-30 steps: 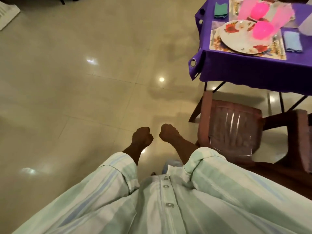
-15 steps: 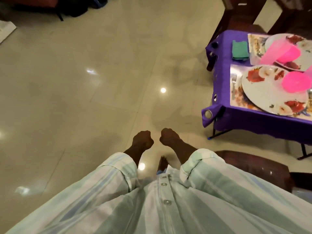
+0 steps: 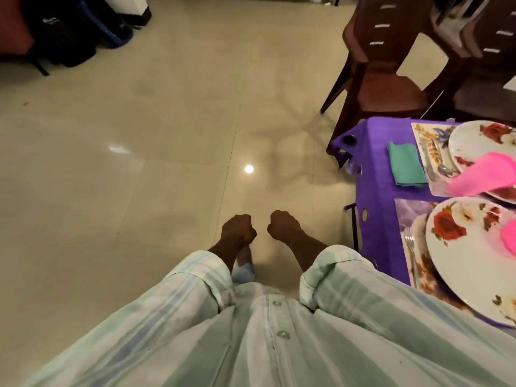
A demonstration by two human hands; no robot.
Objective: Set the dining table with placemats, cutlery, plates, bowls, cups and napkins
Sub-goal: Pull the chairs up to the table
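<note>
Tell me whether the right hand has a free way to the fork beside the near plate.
Probably yes. The right hand is a closed fist holding nothing, over bare floor beside the table. The fork lies uncovered on the placemat, left of the near plate, close to the table's edge, and nothing stands between them.

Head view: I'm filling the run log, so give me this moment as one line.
left hand: fist, empty | right hand: fist, empty | both over floor | green folded cloth napkin: on purple-clothed table

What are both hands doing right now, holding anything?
Left hand: closed in a fist, holding nothing, over the floor.
Right hand: closed in a fist, holding nothing, beside the left and apart from the table.
</note>
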